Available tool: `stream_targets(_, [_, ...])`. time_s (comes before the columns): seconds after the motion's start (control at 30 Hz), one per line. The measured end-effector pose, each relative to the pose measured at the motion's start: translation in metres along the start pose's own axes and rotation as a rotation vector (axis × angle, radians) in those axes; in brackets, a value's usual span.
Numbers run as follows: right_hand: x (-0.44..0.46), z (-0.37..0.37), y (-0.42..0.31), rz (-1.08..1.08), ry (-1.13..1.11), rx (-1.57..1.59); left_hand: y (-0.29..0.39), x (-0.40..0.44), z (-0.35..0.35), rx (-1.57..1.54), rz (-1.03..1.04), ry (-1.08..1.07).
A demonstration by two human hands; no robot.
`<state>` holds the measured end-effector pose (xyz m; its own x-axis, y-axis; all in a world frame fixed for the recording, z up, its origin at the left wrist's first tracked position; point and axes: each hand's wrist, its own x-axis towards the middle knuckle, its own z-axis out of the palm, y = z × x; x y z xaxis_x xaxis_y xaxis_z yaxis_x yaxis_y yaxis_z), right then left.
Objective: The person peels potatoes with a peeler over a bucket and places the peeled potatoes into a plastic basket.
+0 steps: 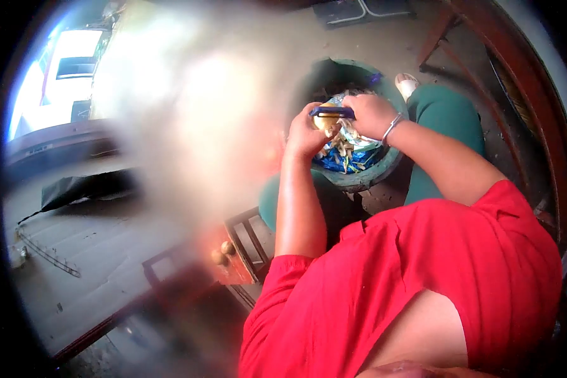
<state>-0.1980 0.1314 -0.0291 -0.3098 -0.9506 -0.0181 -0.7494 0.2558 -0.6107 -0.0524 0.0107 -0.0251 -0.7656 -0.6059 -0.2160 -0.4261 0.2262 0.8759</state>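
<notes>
While the right hand (370, 115) grips the dark blue peeler (334, 111), the left hand (305, 134) clasps the potato (323, 122): pale yellow, roundish, partly hidden.

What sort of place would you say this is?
Probably a home's food-preparation area, judging by the round green tub holding pale peelings, and the two small brown potato-like items on a reddish wooden surface.

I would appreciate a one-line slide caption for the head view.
Over a green bin of peelings, the left hand holds a pale vegetable, the right hand a blue peeler.
</notes>
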Motion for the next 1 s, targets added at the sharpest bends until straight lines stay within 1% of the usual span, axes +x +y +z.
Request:
stream_targets(0.07, [0.004, -0.002, 0.004, 0.073, 0.008, -0.001, -0.004, 0.001, -0.001, -0.024, 0.008, -0.030])
stream_targets(0.17, [0.002, -0.007, 0.000, 0.103, -0.014, -0.017, 0.000, -0.001, -0.003, 0.032, -0.039, -0.055])
stream_targets(0.23, [0.003, -0.005, 0.005, 0.113, -0.031, -0.042, 0.002, -0.002, -0.004, 0.159, -0.039, -0.050])
stream_targets(0.27, [0.007, 0.000, 0.015, 0.163, -0.072, -0.072, 0.003, -0.003, -0.004, 0.160, -0.037, -0.050])
stream_targets(0.33, [0.010, -0.003, 0.026, 0.235, -0.181, -0.091, 0.011, -0.010, -0.004, 0.147, 0.069, -0.034])
stream_targets(0.43, [0.007, -0.007, 0.019, 0.203, -0.158, -0.076, 0.018, -0.011, -0.004, 0.132, 0.031, -0.011])
stream_targets(0.5, [0.000, -0.008, 0.008, 0.180, -0.047, 0.033, 0.016, -0.013, -0.004, 0.126, 0.006, 0.016])
stream_targets(0.53, [-0.001, -0.004, 0.007, 0.177, -0.051, 0.036, 0.012, -0.011, -0.004, 0.162, 0.029, 0.045])
stream_targets(0.6, [-0.002, 0.000, 0.007, 0.064, 0.052, 0.140, 0.009, -0.010, -0.003, 0.199, 0.057, 0.071])
stream_targets(0.67, [-0.004, 0.000, 0.003, 0.043, 0.065, 0.126, 0.008, -0.009, -0.002, 0.210, 0.098, 0.088])
stream_targets(0.73, [-0.005, 0.000, -0.001, -0.042, 0.093, 0.116, 0.008, -0.008, -0.001, 0.152, 0.088, 0.082])
stream_targets(0.77, [-0.006, 0.000, -0.003, -0.090, 0.107, 0.096, 0.008, -0.007, 0.000, 0.054, 0.074, 0.058])
stream_targets(0.8, [-0.009, 0.000, -0.006, -0.088, 0.106, 0.098, 0.011, -0.008, 0.000, -0.044, 0.059, 0.034])
stream_targets(0.83, [-0.011, -0.002, -0.011, -0.104, 0.091, 0.036, 0.023, -0.010, -0.002, 0.071, 0.047, 0.022])
stream_targets(0.87, [-0.012, -0.003, -0.013, -0.119, 0.073, -0.025, 0.030, -0.012, -0.002, 0.071, 0.042, 0.018])
stream_targets(0.93, [-0.010, 0.001, -0.011, -0.095, 0.059, -0.031, 0.040, -0.013, -0.002, 0.126, 0.086, 0.045])
stream_targets(1.0, [-0.005, 0.004, -0.006, -0.040, 0.029, -0.060, 0.027, -0.008, -0.001, 0.102, 0.081, 0.046])
